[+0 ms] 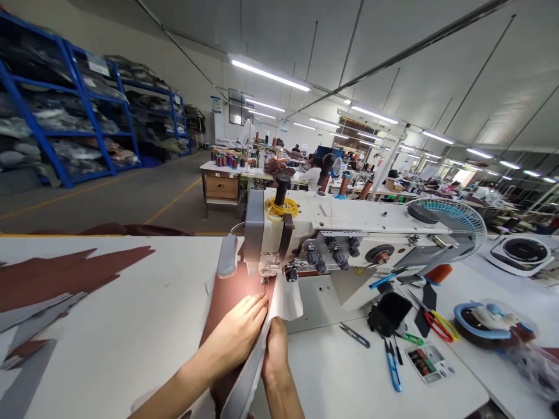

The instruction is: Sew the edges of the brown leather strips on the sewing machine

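A reddish-brown leather piece [227, 291] with a pale grey backing lies under the presser foot [265, 277] of a white sewing machine [301, 218]. My left hand [240, 326] rests flat on its brown face, fingers stretched out close to the needle. On the other side of the raised, folded grey edge [248, 372], my right hand [276, 348] holds the piece between thumb and fingers. Part of the right fingers is hidden behind the material. A white flap [289, 299] sticks out just right of the foot.
Brown cut pieces [74, 279] lie on the table at left. Right of the machine are thread snips [355, 336], blue snips [393, 365], red-and-yellow scissors [439, 326], a black box [388, 313] and a bobbin tray [430, 362]. Blue shelves [87, 110] stand behind.
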`<move>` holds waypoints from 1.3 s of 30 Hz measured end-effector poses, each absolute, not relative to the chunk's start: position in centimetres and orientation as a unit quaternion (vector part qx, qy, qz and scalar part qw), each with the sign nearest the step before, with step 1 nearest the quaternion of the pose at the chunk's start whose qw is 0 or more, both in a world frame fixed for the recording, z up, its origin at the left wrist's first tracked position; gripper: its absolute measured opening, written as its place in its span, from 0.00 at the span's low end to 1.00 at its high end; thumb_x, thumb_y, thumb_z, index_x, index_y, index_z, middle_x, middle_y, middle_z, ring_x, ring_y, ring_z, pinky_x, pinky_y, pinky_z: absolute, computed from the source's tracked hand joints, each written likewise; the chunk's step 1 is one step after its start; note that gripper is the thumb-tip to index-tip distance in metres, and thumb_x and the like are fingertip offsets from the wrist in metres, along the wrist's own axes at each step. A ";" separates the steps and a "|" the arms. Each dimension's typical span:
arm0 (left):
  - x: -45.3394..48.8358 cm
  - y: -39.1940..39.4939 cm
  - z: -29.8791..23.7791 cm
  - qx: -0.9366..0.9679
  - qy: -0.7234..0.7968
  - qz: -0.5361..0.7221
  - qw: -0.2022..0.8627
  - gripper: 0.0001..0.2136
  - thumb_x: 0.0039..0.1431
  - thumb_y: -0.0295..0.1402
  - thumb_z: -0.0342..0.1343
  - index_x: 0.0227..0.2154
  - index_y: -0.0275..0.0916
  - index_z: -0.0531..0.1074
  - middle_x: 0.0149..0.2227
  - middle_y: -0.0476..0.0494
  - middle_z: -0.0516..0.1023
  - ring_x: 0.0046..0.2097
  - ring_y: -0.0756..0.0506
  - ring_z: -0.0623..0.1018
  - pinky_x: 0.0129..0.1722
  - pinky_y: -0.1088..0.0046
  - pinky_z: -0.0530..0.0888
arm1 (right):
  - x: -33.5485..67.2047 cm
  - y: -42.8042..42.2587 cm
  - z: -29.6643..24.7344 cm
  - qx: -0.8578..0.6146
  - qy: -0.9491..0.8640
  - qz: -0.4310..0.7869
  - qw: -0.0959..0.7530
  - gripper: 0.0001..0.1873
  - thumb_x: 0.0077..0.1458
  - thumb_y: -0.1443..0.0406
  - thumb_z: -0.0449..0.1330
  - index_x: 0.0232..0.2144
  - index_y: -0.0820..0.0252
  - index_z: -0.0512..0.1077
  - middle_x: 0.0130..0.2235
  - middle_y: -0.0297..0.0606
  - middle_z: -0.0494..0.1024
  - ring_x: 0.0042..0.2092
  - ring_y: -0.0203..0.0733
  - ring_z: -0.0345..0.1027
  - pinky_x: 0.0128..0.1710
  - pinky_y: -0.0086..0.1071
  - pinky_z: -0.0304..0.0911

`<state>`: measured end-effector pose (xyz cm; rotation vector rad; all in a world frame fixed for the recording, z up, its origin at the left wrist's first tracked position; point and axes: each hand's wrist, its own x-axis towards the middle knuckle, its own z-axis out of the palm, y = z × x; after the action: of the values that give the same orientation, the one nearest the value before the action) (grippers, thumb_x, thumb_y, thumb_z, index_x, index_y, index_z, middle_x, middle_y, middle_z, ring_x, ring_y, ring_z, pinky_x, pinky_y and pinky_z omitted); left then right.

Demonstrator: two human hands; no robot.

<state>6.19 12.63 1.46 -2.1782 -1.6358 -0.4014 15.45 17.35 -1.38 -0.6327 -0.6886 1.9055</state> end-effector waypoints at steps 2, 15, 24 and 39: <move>6.1 12.6 1.6 -0.778 -0.583 -0.125 0.198 0.19 0.62 0.23 0.42 0.52 0.27 0.70 0.54 0.30 0.74 0.57 0.37 0.71 0.59 0.55 0.68 | 15.6 17.2 -0.9 -0.254 -0.234 0.816 0.463 0.09 0.38 0.62 0.67 0.19 0.56 0.69 0.21 0.29 0.75 0.35 0.41 0.74 0.39 0.34 0.71; 6.1 12.2 4.2 -0.782 -0.593 -0.065 0.180 0.21 0.61 0.26 0.40 0.55 0.29 0.67 0.55 0.30 0.73 0.56 0.37 0.72 0.58 0.55 0.67 | 16.0 17.8 -1.0 -0.225 -0.181 0.854 0.433 0.22 0.38 0.63 0.71 0.40 0.58 0.76 0.41 0.39 0.84 0.46 0.44 0.76 0.51 0.37 0.67; 5.6 12.3 4.4 -0.795 -0.581 -0.102 0.139 0.19 0.60 0.26 0.43 0.53 0.33 0.68 0.52 0.32 0.74 0.54 0.37 0.72 0.55 0.56 0.67 | 16.2 18.1 -1.2 -0.223 -0.200 0.857 0.420 0.21 0.42 0.62 0.70 0.42 0.57 0.75 0.41 0.40 0.84 0.44 0.46 0.77 0.46 0.38 0.70; 5.3 11.6 6.2 -0.832 -0.538 -0.085 0.108 0.20 0.58 0.27 0.45 0.51 0.32 0.71 0.51 0.30 0.75 0.55 0.35 0.71 0.57 0.54 0.68 | 16.4 17.9 -1.0 -0.187 -0.225 0.853 0.433 0.16 0.48 0.66 0.65 0.42 0.55 0.75 0.44 0.37 0.83 0.48 0.43 0.75 0.49 0.35 0.68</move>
<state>5.27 11.60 6.17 -2.4462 -1.5831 -0.2494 16.41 17.94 -1.01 -0.4655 -0.5597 2.1242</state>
